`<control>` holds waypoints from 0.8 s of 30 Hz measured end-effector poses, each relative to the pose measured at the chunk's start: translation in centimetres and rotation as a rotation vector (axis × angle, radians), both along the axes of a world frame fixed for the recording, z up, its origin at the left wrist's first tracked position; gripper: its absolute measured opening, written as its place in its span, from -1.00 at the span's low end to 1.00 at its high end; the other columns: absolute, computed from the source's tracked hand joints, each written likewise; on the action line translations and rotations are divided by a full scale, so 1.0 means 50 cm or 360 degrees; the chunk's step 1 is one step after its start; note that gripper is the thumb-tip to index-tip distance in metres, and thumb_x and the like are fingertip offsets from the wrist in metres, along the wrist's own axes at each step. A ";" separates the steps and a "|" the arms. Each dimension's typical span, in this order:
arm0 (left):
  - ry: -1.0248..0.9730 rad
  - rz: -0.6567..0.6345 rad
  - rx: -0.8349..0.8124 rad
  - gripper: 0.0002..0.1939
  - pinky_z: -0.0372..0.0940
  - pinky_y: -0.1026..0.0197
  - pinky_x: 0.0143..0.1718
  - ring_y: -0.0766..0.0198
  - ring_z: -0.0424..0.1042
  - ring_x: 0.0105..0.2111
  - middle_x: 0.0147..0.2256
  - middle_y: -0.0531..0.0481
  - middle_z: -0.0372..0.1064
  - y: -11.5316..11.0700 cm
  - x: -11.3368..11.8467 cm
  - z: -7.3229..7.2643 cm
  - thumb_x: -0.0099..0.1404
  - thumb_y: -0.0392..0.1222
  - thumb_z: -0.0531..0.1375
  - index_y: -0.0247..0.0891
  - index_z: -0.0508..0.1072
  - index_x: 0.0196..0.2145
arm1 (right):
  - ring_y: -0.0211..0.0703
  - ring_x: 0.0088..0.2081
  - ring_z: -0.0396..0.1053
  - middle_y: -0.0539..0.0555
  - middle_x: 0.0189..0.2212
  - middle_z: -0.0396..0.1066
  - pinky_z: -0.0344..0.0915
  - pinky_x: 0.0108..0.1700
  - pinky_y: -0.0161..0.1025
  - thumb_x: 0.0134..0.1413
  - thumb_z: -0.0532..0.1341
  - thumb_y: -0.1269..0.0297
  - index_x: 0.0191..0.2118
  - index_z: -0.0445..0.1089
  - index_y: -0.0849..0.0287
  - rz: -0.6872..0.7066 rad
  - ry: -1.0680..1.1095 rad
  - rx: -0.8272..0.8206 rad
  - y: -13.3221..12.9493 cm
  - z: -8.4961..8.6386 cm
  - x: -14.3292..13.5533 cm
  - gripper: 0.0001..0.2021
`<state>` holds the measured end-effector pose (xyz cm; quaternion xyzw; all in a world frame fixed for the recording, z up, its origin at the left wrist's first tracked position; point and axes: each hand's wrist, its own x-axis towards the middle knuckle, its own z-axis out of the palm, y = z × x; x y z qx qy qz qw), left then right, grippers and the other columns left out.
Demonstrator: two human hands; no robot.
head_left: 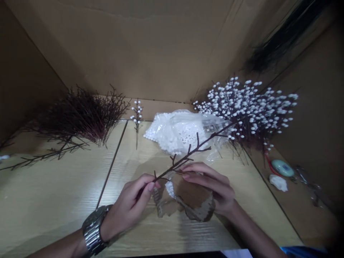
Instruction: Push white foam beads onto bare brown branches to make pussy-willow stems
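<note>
My left hand (pixel 137 193) pinches the lower end of a bare brown artificial twig (pixel 185 156), which slants up to the right with its short side shoots spread. My right hand (pixel 211 181) is closed at the twig's underside, its fingertips together on a lower shoot; the exact grip is partly hidden. Below both hands lies a torn piece of cardboard (pixel 196 195) with a streak of white paste (pixel 170 189) on it. Just beyond the twig sits a clear plastic bag of small white beads (pixel 172 130).
A heap of bare brown twigs (pixel 80 114) stands at the back left. One white-berried twig (pixel 137 114) lies near the middle, and a pile of berried twigs (pixel 247 104) fills the back right. A pale green oval object (pixel 282 168) and a white lump (pixel 278 182) lie at right. Cardboard walls (pixel 150 50) enclose the table.
</note>
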<state>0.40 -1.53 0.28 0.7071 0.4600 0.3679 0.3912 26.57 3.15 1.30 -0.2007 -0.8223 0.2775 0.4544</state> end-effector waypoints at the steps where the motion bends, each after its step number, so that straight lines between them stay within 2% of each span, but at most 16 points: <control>1: -0.0004 -0.0006 0.0001 -0.80 0.17 0.30 -0.42 0.32 0.27 -0.49 -0.44 0.10 0.30 0.000 0.000 0.000 0.51 -0.22 -0.01 -0.19 0.41 -0.17 | 0.04 0.08 0.40 0.21 0.07 0.40 0.43 0.06 0.00 0.28 0.20 0.42 0.19 0.40 0.12 0.0004 0.0002 -0.0002 0.000 0.000 -0.001 -0.61; 6: -0.0116 0.0005 -0.0118 -0.78 0.15 0.30 -0.46 0.32 0.21 -0.51 -0.47 0.10 0.24 0.000 0.003 -0.006 0.52 -0.15 0.01 -0.22 0.43 -0.16 | 0.04 0.08 0.41 0.20 0.07 0.41 0.44 0.05 0.01 0.26 0.22 0.40 0.20 0.39 0.08 -0.0025 0.0015 -0.0018 0.000 0.001 0.003 -0.59; 11: -0.0498 0.0229 -0.0552 -0.72 0.02 0.33 -0.58 0.35 0.02 -0.57 -0.54 0.17 0.02 0.012 0.012 -0.018 0.51 0.00 0.02 -0.22 0.40 -0.17 | 0.03 0.07 0.42 0.19 0.09 0.42 0.45 0.02 0.00 0.25 0.22 0.40 0.20 0.38 0.05 -0.0062 -0.0018 -0.0028 0.002 0.004 0.005 -0.58; 13: -0.0621 0.0289 -0.0644 -0.71 -0.02 0.34 -0.60 0.35 -0.01 -0.58 -0.55 0.18 -0.02 0.019 0.014 -0.021 0.49 0.04 0.04 -0.22 0.39 -0.17 | 0.03 0.06 0.44 0.19 0.07 0.43 0.47 0.01 0.00 0.24 0.23 0.39 0.19 0.39 0.05 -0.0084 -0.0025 -0.0032 0.003 0.006 0.004 -0.59; 16: -0.0668 0.0310 -0.0662 -0.70 -0.03 0.34 -0.60 0.35 -0.02 -0.58 -0.55 0.18 -0.02 0.025 0.014 -0.024 0.47 0.07 0.06 -0.22 0.39 -0.16 | 0.02 0.04 0.45 0.20 0.05 0.44 0.48 -0.01 -0.01 0.24 0.22 0.39 0.18 0.41 0.06 -0.0116 -0.0020 -0.0037 0.004 0.007 0.001 -0.60; 20: -0.0562 0.0289 -0.0576 -0.72 -0.03 0.33 -0.59 0.35 -0.01 -0.57 -0.55 0.17 -0.01 0.020 0.014 -0.018 0.49 0.03 0.06 -0.22 0.41 -0.15 | 0.01 0.04 0.45 0.20 0.05 0.44 0.48 -0.01 -0.01 0.24 0.19 0.45 0.18 0.40 0.06 -0.0124 -0.0031 -0.0010 0.005 0.002 -0.002 -0.59; 24: -0.0373 0.0248 -0.0443 -0.73 0.01 0.32 -0.57 0.35 0.04 -0.56 -0.51 0.12 0.14 0.010 0.013 -0.011 0.50 -0.02 0.04 -0.23 0.44 -0.17 | 0.04 0.06 0.43 0.20 0.08 0.43 0.47 0.00 0.02 0.24 0.18 0.46 0.20 0.39 0.05 -0.0097 -0.0055 -0.0010 0.005 -0.004 -0.002 -0.57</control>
